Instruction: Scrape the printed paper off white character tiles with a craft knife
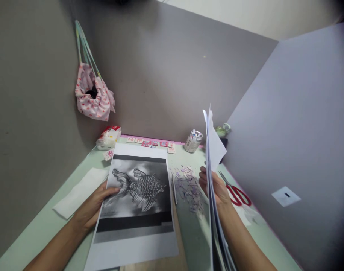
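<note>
A white sheet printed with a black-and-white goldfish picture (147, 190) faces me, tilted up over the table. My left hand (97, 205) grips its left edge, thumb on the print and fingers behind. On the right, my right hand (217, 188) is closed around a stack of paper sheets (210, 199) held upright and nearly edge-on to me. One sheet's corner flares out at the top right. What is printed on the stack cannot be seen. Below the goldfish sheet a light brown board (181, 241) partly shows.
Thin paper scraps (190, 188) lie mid-table. Red-handled scissors (238, 194) lie at right, a folded white paper (81, 192) at left. Along the back stand a tissue pack (109, 137), small character cards (154, 143) and a jar (193, 141). A pink cloth bag (94, 101) hangs left.
</note>
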Motion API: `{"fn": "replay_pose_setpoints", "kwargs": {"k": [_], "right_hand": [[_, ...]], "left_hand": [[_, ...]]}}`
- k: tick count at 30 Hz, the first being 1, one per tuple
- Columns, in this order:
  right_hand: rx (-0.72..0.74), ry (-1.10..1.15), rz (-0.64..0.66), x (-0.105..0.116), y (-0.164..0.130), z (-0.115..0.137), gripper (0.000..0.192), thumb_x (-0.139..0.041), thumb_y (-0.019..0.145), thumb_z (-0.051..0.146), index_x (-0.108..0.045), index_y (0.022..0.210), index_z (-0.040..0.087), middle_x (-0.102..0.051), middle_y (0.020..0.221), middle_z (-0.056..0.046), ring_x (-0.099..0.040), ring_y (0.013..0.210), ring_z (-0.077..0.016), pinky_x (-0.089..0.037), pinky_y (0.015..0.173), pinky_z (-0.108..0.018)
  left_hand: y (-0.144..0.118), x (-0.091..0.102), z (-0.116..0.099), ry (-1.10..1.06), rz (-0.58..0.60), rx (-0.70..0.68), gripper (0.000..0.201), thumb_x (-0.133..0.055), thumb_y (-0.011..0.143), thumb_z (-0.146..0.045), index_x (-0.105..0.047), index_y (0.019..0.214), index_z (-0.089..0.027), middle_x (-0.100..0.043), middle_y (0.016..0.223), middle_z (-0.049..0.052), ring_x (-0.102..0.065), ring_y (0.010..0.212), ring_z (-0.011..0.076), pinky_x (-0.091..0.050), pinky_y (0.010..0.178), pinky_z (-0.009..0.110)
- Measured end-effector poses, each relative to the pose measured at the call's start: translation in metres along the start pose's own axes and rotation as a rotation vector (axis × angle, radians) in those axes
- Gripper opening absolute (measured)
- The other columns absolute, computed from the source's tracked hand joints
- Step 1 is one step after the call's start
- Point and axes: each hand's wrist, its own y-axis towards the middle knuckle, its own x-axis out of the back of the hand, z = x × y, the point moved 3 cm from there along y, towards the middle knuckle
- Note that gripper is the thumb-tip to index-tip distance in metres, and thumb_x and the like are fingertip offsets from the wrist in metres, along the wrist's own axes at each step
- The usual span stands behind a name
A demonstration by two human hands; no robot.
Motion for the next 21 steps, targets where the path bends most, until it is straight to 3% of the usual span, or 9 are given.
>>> {"fn": "replay_pose_setpoints", "kwargs": {"k": [6,11,18,21], "right_hand": [[0.015,-0.078,-0.025,-0.007,-0.002,-0.002,0.025,-0.085,0.067,0.031,-0.072,0.087,0.024,-0.076,0.085,-0.002,-0.072,0.076,-0.0198,-0.062,0.071,-0.031],[0.018,-0.217,-0.022,-0.026,-0.010,-0.015,0.039,-0.088,0.063,0.033,-0.074,0.097,0.020,-0.079,0.098,-0.005,-0.073,0.092,-0.0254,-0.057,0.087,-0.036],[-0.050,-0.395,0.007,-0.050,-0.029,-0.045,0.038,-0.086,0.067,0.036,-0.073,0.095,0.014,-0.078,0.087,-0.009,-0.071,0.073,-0.0249,-0.055,0.069,-0.034],[-0.049,-0.442,0.025,-0.053,-0.033,-0.046,0.038,-0.084,0.068,0.038,-0.072,0.095,0.013,-0.077,0.087,-0.009,-0.070,0.072,-0.0239,-0.054,0.065,-0.031]], "left_hand": [[-0.001,0.000,0.000,-0.001,0.010,0.002,0.063,-0.082,0.069,-0.007,-0.058,0.127,-0.016,-0.078,0.101,0.012,-0.077,0.085,0.0306,-0.064,0.074,0.039],[-0.003,-0.007,0.001,-0.002,0.033,0.026,0.064,-0.081,0.073,-0.012,-0.056,0.131,-0.017,-0.078,0.104,0.012,-0.077,0.086,0.0305,-0.064,0.076,0.039],[-0.005,-0.013,0.006,0.015,0.049,0.077,0.071,-0.083,0.067,-0.005,-0.059,0.133,-0.020,-0.079,0.102,0.010,-0.077,0.089,0.0302,-0.064,0.077,0.034],[-0.004,-0.010,0.004,0.014,0.016,0.063,0.061,-0.082,0.073,-0.012,-0.061,0.130,-0.019,-0.079,0.101,0.010,-0.077,0.087,0.0291,-0.064,0.076,0.033]]}}
